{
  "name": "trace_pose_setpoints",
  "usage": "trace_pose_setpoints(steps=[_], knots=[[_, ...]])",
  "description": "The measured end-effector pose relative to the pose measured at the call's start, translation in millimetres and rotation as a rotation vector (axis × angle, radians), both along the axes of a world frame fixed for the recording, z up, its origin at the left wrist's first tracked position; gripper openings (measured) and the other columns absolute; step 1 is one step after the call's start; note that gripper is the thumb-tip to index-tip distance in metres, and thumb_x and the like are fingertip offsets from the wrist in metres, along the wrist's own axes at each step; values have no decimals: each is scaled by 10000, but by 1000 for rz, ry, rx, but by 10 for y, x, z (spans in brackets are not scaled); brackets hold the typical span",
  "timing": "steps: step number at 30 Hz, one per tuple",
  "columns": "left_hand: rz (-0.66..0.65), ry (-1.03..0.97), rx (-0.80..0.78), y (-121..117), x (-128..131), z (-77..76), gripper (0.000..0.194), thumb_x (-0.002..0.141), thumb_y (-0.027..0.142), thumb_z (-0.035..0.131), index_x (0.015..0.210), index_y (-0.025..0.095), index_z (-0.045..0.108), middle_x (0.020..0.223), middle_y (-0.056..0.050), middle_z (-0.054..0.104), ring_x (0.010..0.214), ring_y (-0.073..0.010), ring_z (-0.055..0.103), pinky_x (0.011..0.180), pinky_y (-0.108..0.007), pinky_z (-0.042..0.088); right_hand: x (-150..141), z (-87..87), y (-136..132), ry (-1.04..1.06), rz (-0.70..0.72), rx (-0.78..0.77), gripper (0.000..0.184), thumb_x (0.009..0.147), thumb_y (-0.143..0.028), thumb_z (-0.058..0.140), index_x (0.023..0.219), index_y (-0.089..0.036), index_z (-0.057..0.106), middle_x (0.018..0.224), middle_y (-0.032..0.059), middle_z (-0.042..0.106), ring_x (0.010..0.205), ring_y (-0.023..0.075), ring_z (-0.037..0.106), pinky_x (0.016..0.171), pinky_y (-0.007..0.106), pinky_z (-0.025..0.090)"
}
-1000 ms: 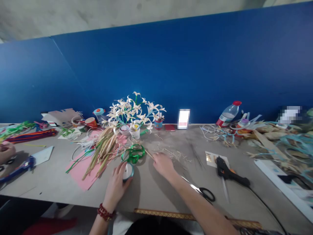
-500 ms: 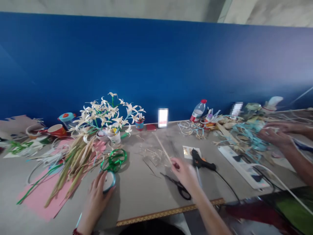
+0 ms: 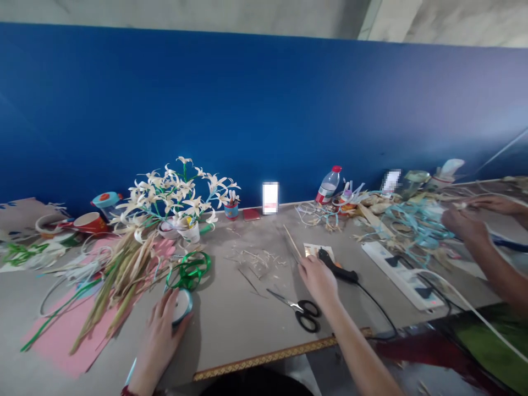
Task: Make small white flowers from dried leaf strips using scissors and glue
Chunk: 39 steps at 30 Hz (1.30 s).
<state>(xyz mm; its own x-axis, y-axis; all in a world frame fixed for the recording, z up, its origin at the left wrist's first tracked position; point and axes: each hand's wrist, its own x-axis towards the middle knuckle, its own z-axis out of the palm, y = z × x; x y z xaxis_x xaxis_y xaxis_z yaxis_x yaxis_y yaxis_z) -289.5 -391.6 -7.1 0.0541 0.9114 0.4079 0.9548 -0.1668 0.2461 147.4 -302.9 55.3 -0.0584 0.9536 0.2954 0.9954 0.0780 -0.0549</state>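
My left hand (image 3: 165, 319) is closed around a roll of light blue tape (image 3: 183, 305) at the left front of the table. My right hand (image 3: 319, 278) pinches a thin pale stick (image 3: 292, 237) that points away from me and slightly left. Black-handled scissors (image 3: 305, 313) lie partly open just left of my right wrist. Beyond that hand, a black glue gun (image 3: 336, 267) rests beside a small pale card (image 3: 312, 250). Small pale scraps (image 3: 259, 257) and thin dark sticks (image 3: 249, 280) are strewn between my hands. A loop of green ribbon (image 3: 193, 269) lies behind the tape roll.
White handmade flowers (image 3: 173, 195) stand in cups at the back left, behind dried husks (image 3: 111, 297) on pink paper (image 3: 61, 346). A bottle (image 3: 329, 186) stands farther back. A power strip (image 3: 402, 278) lies at right, near another person's hands (image 3: 466, 223).
My right hand has moved slightly right and away from me with the stick, uncovering the scissors' handles. My left hand stays on the tape roll. The view has shifted slightly.
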Motion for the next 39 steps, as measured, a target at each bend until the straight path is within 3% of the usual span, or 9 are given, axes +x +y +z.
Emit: trace_pose_setpoints(steps=[4,8,14,25,30,32,35,39], knots=[[-10,4,24,3,-11,-15,593,928,449,480,1445,210,317,1349,-160,517,1213,-363,514,963,-530,481,206,-5,-162,-14,-122,82,271,925,-226,487,1157,-168,614,1175,137,638,1013,278,574,850,362,403],[-2,3,37,11,0,-10,584,926,461,474,1439,221,330,1333,-160,530,1196,-361,532,960,-536,481,453,-143,-336,-59,-287,116,441,891,-391,539,1255,-143,522,1202,176,624,1033,348,557,828,440,411],[0,-14,41,5,40,-2,606,925,459,481,1455,221,312,1336,-166,532,1215,-362,524,973,-546,473,569,-284,-322,-18,-217,125,299,911,-310,500,1155,-142,539,1146,170,648,1047,330,562,828,414,432],[4,-43,10,-19,52,6,603,928,447,487,1455,207,319,1353,-165,518,1241,-358,504,995,-536,469,636,-272,169,2,-124,109,295,893,-279,538,1141,-124,574,1111,156,671,1020,301,573,838,382,435],[10,-51,23,-21,56,2,590,920,447,499,1438,206,354,1365,-168,523,1250,-349,511,982,-530,483,469,-208,135,5,-96,164,380,927,-328,492,1234,-110,543,1304,202,567,1142,347,511,966,484,365],[12,-51,24,-16,64,11,584,918,451,501,1434,217,360,1360,-165,529,1251,-349,513,977,-535,483,303,-183,104,11,-25,166,399,948,-353,462,1256,-110,530,1339,198,540,1181,341,488,1000,475,350],[21,-48,10,-13,80,33,586,919,445,501,1438,222,347,1365,-164,520,1249,-355,509,981,-546,473,58,-183,132,7,101,97,379,941,-365,480,1234,-132,540,1277,165,589,1145,304,524,969,404,395],[19,-52,-11,-26,92,56,597,926,425,505,1453,215,317,1370,-163,507,1257,-353,492,1000,-541,459,-70,-200,292,-4,117,31,259,895,-266,519,1120,-155,583,1124,144,645,1031,291,573,885,378,431]])
